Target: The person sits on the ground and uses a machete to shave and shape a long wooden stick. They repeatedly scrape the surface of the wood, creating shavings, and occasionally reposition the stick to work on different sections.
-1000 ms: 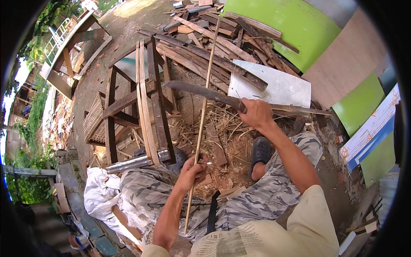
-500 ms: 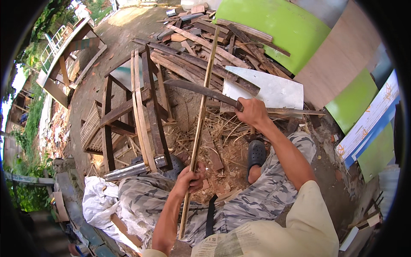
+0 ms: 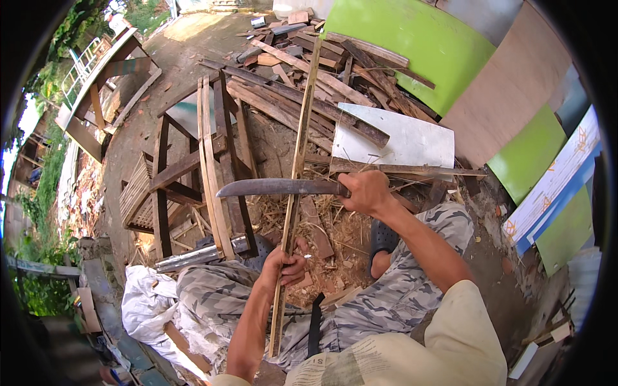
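My left hand (image 3: 283, 266) is closed around the lower part of a long thin wooden strip (image 3: 301, 138), which stands steeply between my knees and leans slightly right at its far end. My right hand (image 3: 367, 193) grips the handle of a machete (image 3: 277, 187). Its long, dark blade lies crosswise over the strip, above my left hand, with the tip pointing left. Whether the edge bites into the wood cannot be made out. Wood shavings (image 3: 344, 248) litter the ground below.
On the left stands a dark wooden frame (image 3: 161, 212) with pale strips (image 3: 209, 167) leaning on it. Scrap lumber (image 3: 309, 51) is heaped ahead, beside a white board (image 3: 412, 138). Green panels (image 3: 405, 38) lie to the right. A white sack (image 3: 151, 296) rests by my left leg.
The machete has come down along the strip toward my left hand, its blade turning nearly level. My right hand has dropped slightly. The left hand keeps its hold, and the strip's top shifts a little left.
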Available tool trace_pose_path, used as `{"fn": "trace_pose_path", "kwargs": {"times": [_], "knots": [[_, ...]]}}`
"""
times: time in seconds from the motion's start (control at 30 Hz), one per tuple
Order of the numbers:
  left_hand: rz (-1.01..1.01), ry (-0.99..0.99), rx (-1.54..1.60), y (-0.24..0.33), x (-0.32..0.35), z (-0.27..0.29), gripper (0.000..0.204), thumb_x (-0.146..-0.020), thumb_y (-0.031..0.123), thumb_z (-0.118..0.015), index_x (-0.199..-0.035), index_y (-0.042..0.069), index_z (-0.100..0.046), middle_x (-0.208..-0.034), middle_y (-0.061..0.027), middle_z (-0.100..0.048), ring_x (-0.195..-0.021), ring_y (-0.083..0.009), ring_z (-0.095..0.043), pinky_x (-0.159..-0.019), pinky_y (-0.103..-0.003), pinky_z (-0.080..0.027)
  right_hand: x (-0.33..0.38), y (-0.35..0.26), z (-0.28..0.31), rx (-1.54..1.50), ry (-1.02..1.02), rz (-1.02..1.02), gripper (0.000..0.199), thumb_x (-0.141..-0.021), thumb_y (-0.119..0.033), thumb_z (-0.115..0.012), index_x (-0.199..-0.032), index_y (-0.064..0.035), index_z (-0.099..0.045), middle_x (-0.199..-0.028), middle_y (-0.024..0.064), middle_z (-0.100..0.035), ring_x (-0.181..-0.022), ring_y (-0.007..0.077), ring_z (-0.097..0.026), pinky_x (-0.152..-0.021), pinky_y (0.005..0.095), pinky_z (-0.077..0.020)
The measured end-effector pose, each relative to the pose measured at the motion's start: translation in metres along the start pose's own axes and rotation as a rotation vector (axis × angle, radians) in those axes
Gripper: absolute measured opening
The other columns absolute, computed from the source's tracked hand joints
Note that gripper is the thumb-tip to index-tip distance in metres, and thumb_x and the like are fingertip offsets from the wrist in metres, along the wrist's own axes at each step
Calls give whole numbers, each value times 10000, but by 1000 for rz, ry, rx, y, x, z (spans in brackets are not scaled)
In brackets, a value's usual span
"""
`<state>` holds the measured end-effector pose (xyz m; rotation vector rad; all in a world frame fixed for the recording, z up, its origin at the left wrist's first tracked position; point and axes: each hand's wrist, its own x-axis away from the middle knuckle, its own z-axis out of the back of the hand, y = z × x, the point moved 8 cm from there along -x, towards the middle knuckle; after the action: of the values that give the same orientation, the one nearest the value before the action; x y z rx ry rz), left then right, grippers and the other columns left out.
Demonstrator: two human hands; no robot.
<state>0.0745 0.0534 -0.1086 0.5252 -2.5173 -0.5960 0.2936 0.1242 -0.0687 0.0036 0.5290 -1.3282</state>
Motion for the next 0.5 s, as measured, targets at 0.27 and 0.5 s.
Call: {"fn": "trace_pose_path", "kwargs": {"times": [0.27, 0.5], "knots": [[21, -24, 52, -5, 10, -3, 340, -813, 109, -514, -1146, 45, -477, -491, 34, -309, -313, -85, -315, -315, -263, -267, -7, 30, -15, -22, -98, -200, 210, -755, -333, -688, -783, -133, -634, -653, 103, -665, -567, 334, -666, -512, 502, -501], [-76, 247, -217, 18, 17, 3, 290, -851, 103, -529, -1137, 54, -516, -544, 45, -344, -391, -60, -317, -361, -244, -259, 3, 112, 3, -178, -19, -732, 262, -806, -313, -684, -859, -57, -686, -777, 219, -684, -788, 421, -669, -706, 497, -526]]}}
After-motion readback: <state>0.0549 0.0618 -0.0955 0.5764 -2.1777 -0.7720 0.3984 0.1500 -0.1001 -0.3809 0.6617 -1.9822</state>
